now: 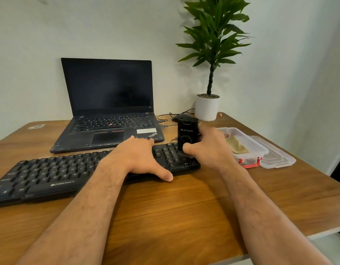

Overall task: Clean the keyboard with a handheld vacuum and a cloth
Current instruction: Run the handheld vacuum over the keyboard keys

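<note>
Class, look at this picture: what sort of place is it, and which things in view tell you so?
Probably a home or office desk: an open laptop and a keyboard on a wooden table, with a potted plant against the wall.

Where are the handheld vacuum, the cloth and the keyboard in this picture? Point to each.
handheld vacuum (186, 135): head view, front of its black body.
cloth (237, 145): head view, its folded middle.
keyboard (50, 172): head view, letter keys.
</note>
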